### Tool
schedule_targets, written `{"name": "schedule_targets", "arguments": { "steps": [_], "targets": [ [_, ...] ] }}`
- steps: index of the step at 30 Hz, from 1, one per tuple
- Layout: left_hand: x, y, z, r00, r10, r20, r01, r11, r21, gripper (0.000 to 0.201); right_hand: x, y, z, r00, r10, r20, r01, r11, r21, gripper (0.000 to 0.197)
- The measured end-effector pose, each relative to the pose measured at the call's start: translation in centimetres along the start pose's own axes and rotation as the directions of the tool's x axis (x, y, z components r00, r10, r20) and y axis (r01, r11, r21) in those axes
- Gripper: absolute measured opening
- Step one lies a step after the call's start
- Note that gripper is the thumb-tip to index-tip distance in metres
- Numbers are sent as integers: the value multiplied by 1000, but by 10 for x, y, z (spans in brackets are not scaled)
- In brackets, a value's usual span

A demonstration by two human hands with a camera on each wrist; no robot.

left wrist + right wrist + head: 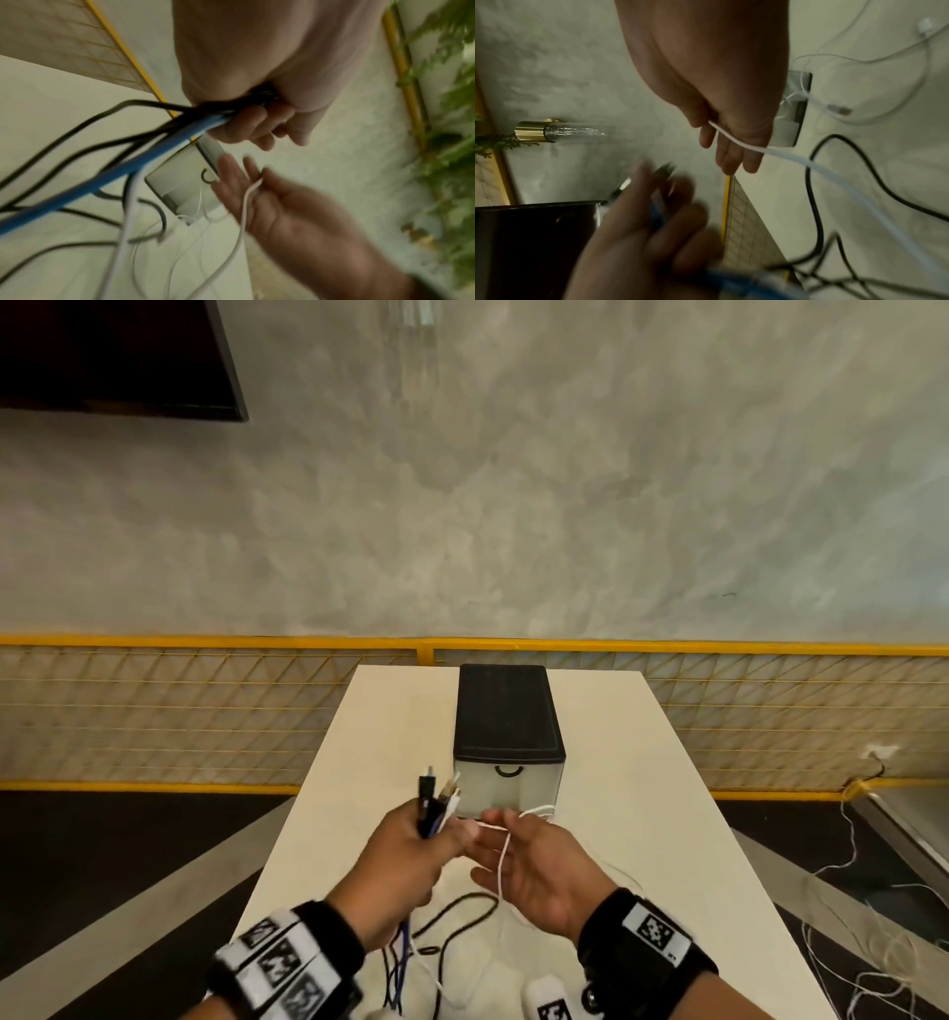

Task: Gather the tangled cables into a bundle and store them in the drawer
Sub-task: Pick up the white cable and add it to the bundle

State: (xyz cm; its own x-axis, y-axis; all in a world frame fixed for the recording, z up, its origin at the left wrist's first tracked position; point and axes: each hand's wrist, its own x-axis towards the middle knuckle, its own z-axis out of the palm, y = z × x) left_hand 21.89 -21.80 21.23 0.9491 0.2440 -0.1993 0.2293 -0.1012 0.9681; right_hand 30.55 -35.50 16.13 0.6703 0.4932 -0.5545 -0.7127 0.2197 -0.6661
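Above the near half of the white table [642, 814], a bunch of cables [430, 806] is gripped in the left hand [405, 865], whose fingers are curled tightly round it. Black, blue and white leads are held together in that fist, with their plug ends sticking up out of its top and their lengths hanging below it onto the table. A black cable [457, 916] is seen looping loosely across the tabletop under the hands. Just to the right, a thin white cable [502, 857] is laid across the right hand [539, 870], which is held palm up with the fingers relaxed and nearly straight; in the right wrist view the cable is pinched lightly between thumb and fingers [727, 154]. Both hands are held close together, almost touching. Beyond them, a small drawer unit [506, 711] with a black top is set in the middle of the table, and its translucent drawer [508, 788] is closed. More thin white wire is trailed over the table to the right.
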Motion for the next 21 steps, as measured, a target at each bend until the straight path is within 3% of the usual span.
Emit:
{"name": "schedule_targets", "arguments": {
  "steps": [2, 6, 9, 13, 15, 16, 17, 18, 19, 21],
  "targets": [
    [7, -4, 20, 998, 64, 14, -64, 997, 29, 17, -4, 4, 5, 998, -10, 69, 6, 999, 53, 40],
    [9, -15, 41, 999, 36, -9, -36, 998, -53, 19, -12, 4, 8, 990, 0, 140, -12, 996, 88, 40],
    [6, -19, 36, 993, -32, 111, 42, 995, -91, 18, -11, -8, -1, 991, 19, 130, -28, 997, 65, 33],
    [-4, -33, 13, 925, -161, 343, 143, 987, 79, 31, -7, -31, -9, 994, 31, 102, -39, 997, 70, 21],
    [-9, -38, -1, 865, -250, 436, 176, 963, 203, 50, -5, -37, -10, 996, 28, 90, -33, 998, 60, 21],
    [-11, -42, -9, 840, -289, 460, 164, 942, 294, 48, -3, -39, -11, 997, 30, 75, -34, 998, 53, 22],
    [-15, -43, -17, 831, -294, 473, 125, 926, 356, 31, -1, -40, -11, 997, 33, 65, -36, 998, 48, 24],
    [-15, -47, -25, 823, -309, 476, 129, 918, 374, 34, -2, -40, -11, 998, 31, 63, -34, 998, 52, 26],
    [-15, -49, -32, 827, -315, 466, 152, 923, 354, 34, -1, -39, -11, 998, 27, 57, -30, 998, 58, 27],
    [-13, -50, -38, 885, -285, 369, 213, 951, 225, 33, 2, -37, -14, 999, -1, 48, -2, 997, 76, 26]
  ]
}}
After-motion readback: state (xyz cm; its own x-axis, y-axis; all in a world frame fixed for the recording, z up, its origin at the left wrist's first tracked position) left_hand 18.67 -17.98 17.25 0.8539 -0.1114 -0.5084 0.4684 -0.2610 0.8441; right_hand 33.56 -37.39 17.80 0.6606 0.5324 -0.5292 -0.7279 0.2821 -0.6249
